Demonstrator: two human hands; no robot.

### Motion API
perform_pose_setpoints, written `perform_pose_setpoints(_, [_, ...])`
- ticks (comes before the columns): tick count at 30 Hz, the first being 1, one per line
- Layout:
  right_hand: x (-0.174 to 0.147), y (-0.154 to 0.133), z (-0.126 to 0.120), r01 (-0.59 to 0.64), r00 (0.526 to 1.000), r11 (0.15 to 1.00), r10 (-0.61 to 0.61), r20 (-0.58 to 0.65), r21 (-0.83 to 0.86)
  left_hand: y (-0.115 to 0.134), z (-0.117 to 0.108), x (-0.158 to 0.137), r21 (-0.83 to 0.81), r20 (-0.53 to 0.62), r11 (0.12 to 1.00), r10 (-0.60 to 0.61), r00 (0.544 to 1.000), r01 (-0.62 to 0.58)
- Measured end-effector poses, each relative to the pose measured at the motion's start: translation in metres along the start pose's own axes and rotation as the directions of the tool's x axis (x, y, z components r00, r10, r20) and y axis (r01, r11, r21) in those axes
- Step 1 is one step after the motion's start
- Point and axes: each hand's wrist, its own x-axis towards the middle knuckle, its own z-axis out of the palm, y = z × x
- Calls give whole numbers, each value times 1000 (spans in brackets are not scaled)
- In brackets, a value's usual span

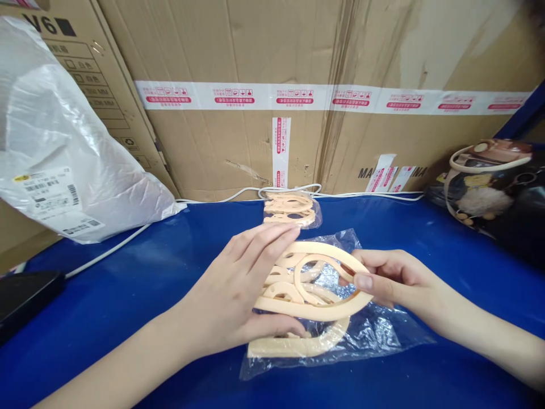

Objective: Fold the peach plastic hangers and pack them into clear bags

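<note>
A cream plastic folding clothes hanger (327,311), folded to a pointed loop with a curved hook inside, is held level between both hands. My right hand (395,278) pinches its pointed right end, thumb on top. My left hand (238,289) spans the left part, fingers along the upper edge and thumb by the lower edge; that end is hidden beneath the palm. Under it, a clear plastic bag (383,335) lies on the blue table, with more cream hanger pieces (293,347) in or on it; which, I cannot tell.
Behind the hands lies another clear packet of cream pieces (289,207). A white cable (238,196) runs along large cardboard boxes (238,142). On the left are a white parcel bag (76,142) and a black object (29,301); a clear handled bag (481,199) stands right on the blue table (204,375).
</note>
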Motion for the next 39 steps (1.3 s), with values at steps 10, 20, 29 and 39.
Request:
perform_pose_setpoints(10, [1,-1,-4,68,997,983,-71,-12,-172,-5,1,-3,14,-54,1000,-10,999,10])
perform_pose_setpoints(20, [-10,-5,8,362,868,487,-486,97,-795,24,2,2,-86,-98,994,-76,992,67])
perform_pose_setpoints(29, [-6,-5,3,341,871,458,-482,93,-821,25,5,1,-166,9,963,-212,977,211])
perform_pose_setpoints(39, [-31,-10,-105,-172,977,824,72,-201,-540,-24,-6,-25,-110,556,933,-229,799,343])
